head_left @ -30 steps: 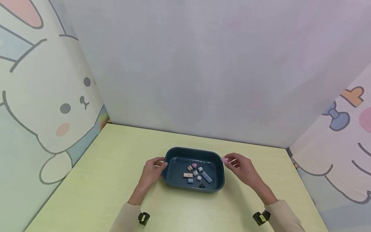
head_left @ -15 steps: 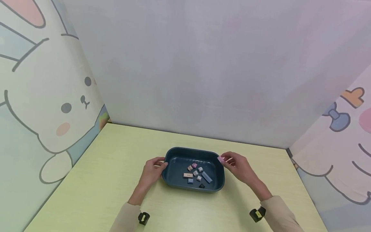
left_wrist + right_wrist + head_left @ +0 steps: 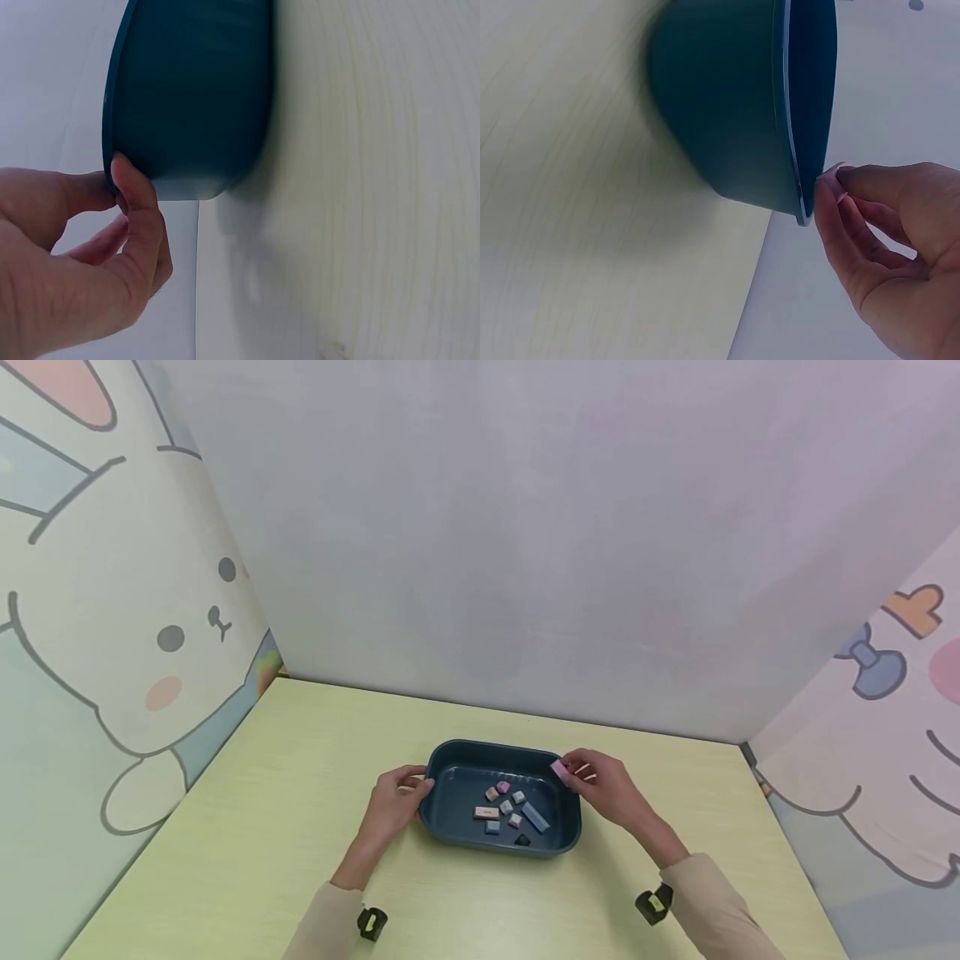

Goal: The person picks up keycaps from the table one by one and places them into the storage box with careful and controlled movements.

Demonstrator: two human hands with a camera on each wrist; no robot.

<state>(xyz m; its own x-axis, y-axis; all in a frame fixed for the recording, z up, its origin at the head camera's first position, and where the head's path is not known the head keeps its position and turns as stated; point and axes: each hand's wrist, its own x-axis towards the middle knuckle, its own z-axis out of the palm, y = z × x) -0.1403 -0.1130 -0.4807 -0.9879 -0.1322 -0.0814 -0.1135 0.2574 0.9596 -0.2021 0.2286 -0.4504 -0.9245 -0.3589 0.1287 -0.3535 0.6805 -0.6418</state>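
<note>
Head view gives us the whole scene: one dark teal tray (image 3: 450, 810) sits near the middle of the pale green worktop (image 3: 262, 827), and both our hands flank it. Our left hand (image 3: 393, 802) is at the tray's 9 o'clock edge, thumb hooked on the rim and fingers curled at the outer wall, so that grip is closed on the tray. Our right hand (image 3: 603, 785) is at about 2 o'clock of the tray, and its grip pinches one small pink block (image 3: 559, 768) between thumb and fingertips, right over the rim. Inside the tray we count eight small pieces: a pink one (image 3: 502, 787), three grey ones, two tan ones, a long blue bar (image 3: 536, 817), a small blue one, plus one black piece (image 3: 522, 840) at 6 o'clock, which makes nine. Only this view shows them.

Left wrist view shows what the head view cannot: the tray's smooth, plain outer wall (image 3: 195, 97) from close by, with our left hand (image 3: 75, 270) at 8 o'clock of the frame and the thumb tip pressed on the rim. The tray's contents are hidden here.

Right wrist view shows the opposite outer wall (image 3: 720, 105) and the thin rim edge. Our right hand (image 3: 892, 255) sits at 4 o'clock, fingertips drawn together just beside the rim; only a sliver of the pink block (image 3: 831, 171) peeps out at the fingertips.
</note>
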